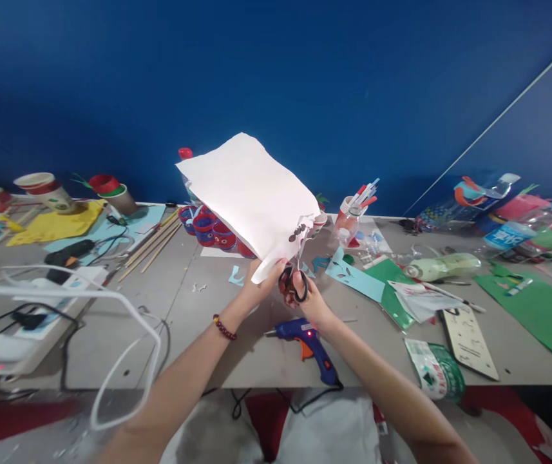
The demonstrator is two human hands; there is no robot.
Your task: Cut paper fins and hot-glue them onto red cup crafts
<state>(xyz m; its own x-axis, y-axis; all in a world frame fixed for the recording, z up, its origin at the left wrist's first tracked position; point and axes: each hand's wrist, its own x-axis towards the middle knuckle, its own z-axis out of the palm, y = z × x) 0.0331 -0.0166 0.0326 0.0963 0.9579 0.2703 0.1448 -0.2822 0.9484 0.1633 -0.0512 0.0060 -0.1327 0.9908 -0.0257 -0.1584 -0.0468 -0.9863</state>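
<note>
While white paper (251, 190), seemingly only part-cut, is pinched by the left hand (262, 281), black-handled scissors (303, 293) are gripped by the right hand (315, 305).

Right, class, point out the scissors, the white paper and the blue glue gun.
Scissors (306, 290), head view: black handle loop.
White paper (252, 193), head view: its middle.
Blue glue gun (312, 340), head view: body.

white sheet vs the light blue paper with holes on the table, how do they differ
The white sheet is held up by the left hand; the light blue paper lies on the table. The white sheet looks larger than the light blue paper. The white sheet has dark patches near one corner, the light blue paper cut-out holes. Both have uneven edges.
</note>
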